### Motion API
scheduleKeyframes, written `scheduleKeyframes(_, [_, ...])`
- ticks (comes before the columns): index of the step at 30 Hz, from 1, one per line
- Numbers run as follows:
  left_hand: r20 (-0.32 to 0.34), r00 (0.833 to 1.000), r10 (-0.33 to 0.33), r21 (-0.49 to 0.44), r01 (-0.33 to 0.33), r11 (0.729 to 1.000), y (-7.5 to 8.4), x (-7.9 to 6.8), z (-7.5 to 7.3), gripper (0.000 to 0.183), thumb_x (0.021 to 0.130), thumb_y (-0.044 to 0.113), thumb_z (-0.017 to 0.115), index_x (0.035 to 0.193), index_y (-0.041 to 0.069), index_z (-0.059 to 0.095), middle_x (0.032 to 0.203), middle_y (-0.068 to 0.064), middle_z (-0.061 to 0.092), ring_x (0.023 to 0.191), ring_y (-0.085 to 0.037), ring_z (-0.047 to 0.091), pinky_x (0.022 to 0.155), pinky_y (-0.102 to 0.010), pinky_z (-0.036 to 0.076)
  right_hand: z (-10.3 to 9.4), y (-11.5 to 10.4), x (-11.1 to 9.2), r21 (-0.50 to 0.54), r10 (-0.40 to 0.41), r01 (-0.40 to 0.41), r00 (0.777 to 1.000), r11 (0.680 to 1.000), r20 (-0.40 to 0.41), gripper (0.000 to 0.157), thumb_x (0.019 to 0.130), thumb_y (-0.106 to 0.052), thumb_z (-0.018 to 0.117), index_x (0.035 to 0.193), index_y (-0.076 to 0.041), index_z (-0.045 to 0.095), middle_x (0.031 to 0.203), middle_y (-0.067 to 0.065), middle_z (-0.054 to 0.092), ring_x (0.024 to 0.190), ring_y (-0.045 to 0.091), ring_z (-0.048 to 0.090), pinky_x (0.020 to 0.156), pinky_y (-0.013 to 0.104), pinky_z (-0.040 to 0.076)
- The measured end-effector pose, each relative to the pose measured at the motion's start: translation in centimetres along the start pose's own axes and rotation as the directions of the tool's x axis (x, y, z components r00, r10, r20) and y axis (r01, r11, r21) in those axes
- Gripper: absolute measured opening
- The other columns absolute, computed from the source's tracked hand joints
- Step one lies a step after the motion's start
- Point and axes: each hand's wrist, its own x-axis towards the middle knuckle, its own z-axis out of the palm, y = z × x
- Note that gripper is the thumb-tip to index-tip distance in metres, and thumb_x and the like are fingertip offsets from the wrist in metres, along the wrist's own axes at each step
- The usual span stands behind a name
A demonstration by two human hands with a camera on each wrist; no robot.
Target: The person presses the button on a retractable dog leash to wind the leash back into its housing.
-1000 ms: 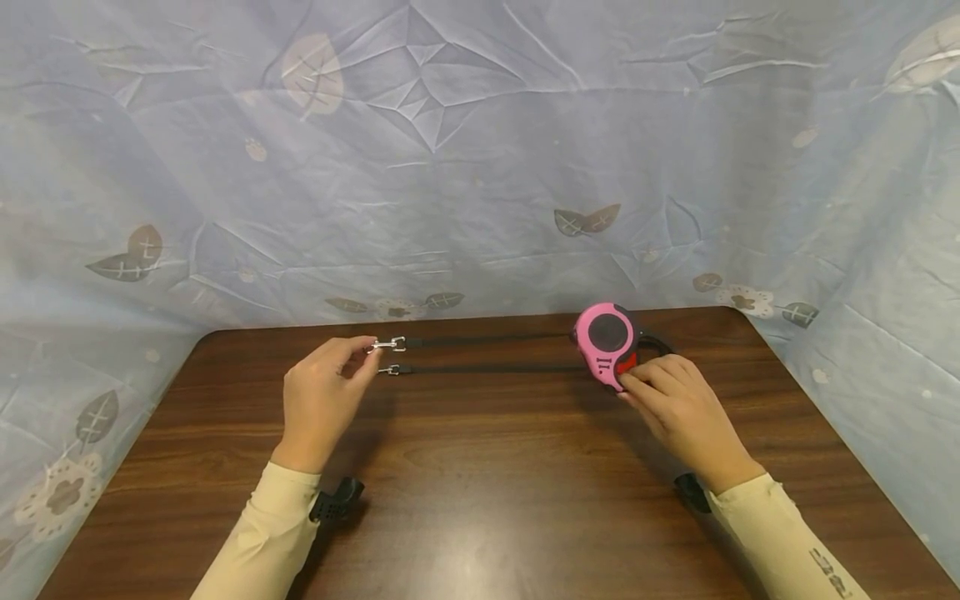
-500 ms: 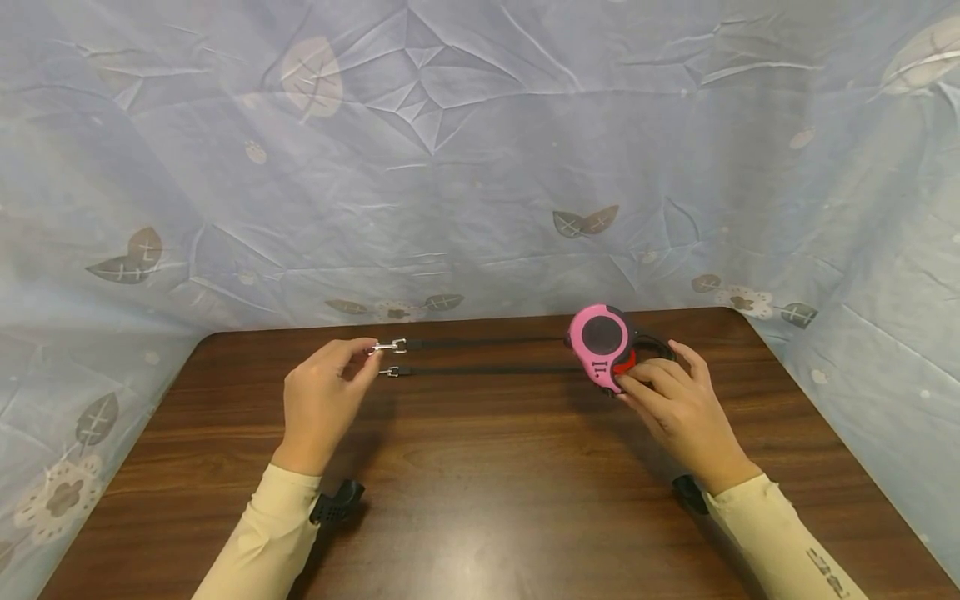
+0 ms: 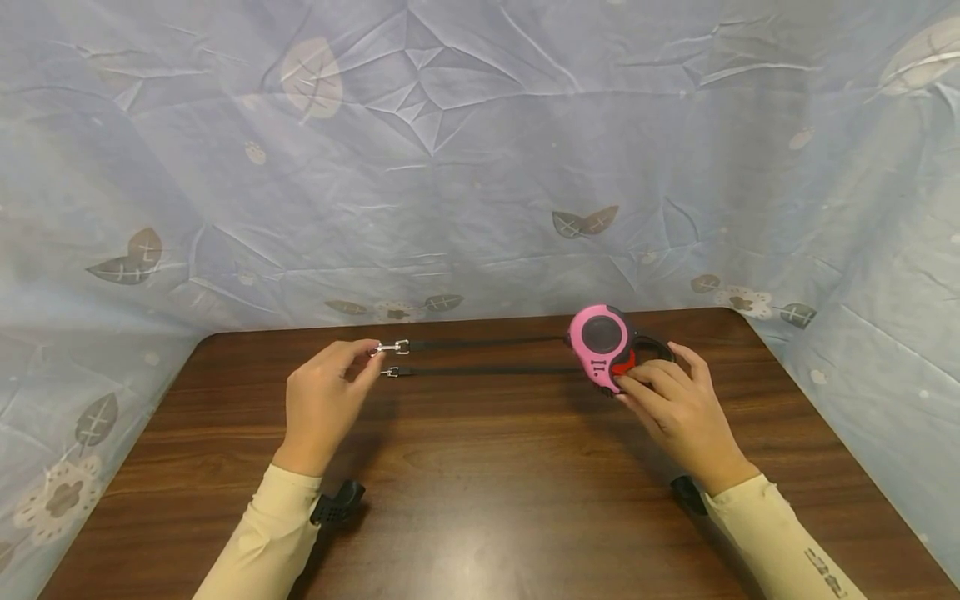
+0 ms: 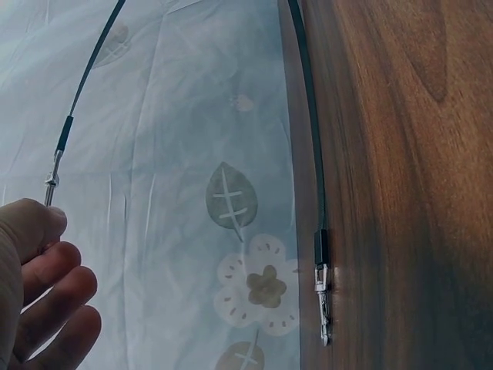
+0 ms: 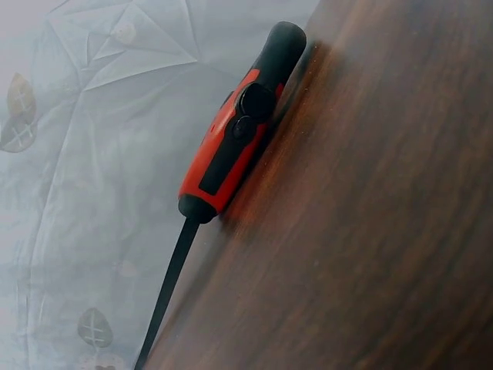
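Observation:
In the head view, a pink retractable dog leash point(image 3: 602, 335) with a dark round centre stands above the table, its lower end pinched by my right hand point(image 3: 686, 408). Its black strap point(image 3: 487, 342) runs left to a silver snap hook point(image 3: 392, 347). My left hand point(image 3: 326, 400) pinches the hook's end between thumb and forefinger. Behind the pink casing, mostly hidden, lies a red leash point(image 3: 625, 362); its red and black casing point(image 5: 219, 150) shows whole in the right wrist view. That leash's strap point(image 4: 315, 131) lies straight, ending in a second snap hook point(image 4: 323, 304) on the table.
The brown wooden table point(image 3: 465, 483) reaches back to a pale blue patterned cloth point(image 3: 480, 192), which hangs behind and at both sides. Black wrist devices point(image 3: 337, 502) sit at the sleeves.
The pink leash has shifted slightly left in the right hand, and that hand's outer fingers have lifted and spread. The left hand has barely moved.

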Motion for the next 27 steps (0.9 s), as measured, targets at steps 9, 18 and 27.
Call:
scheduleKeyframes(9, [0.033, 0.999, 0.023, -0.024, -0.022, 0.999, 0.23, -0.11, -0.06, 0.015, 0.089, 0.016, 0.082, 0.102, 0.009, 0.08, 0.088, -0.005, 0.077, 0.073, -0.02, 0.072, 0.056, -0.041, 0.054, 0.15, -0.15, 0.09, -0.002, -0.025, 0.025, 1.0, 1.0, -0.014, 0.035, 0.109, -0.03, 0.055, 0.105, -0.004, 0.079, 0.094, 0.011, 0.071, 0.088, 0.033, 0.065, 0.106, 0.063, 0.037])
scheduleKeyframes(18, [0.024, 0.999, 0.025, -0.032, -0.024, 0.999, 0.24, 0.0, 0.0, 0.015, 0.087, 0.014, 0.082, 0.101, 0.009, 0.081, 0.088, -0.004, 0.077, 0.071, -0.019, 0.073, 0.056, -0.04, 0.055, 0.43, -0.28, 0.17, 0.01, -0.049, 0.05, 0.998, 0.999, -0.036, 0.033, 0.108, -0.029, 0.056, 0.105, -0.005, 0.08, 0.094, 0.009, 0.071, 0.088, 0.03, 0.066, 0.105, 0.063, 0.038])
scheduleKeyframes(27, [0.034, 0.999, 0.04, -0.04, -0.039, 0.998, 0.44, -0.05, 0.08, 0.013, 0.088, 0.013, 0.081, 0.101, 0.01, 0.081, 0.086, -0.004, 0.077, 0.068, -0.018, 0.071, 0.056, -0.039, 0.055, 0.53, -0.5, 0.1, 0.018, -0.049, 0.05, 0.998, 0.999, -0.031, 0.034, 0.108, -0.029, 0.055, 0.107, -0.005, 0.079, 0.095, 0.01, 0.072, 0.089, 0.031, 0.066, 0.103, 0.065, 0.039])
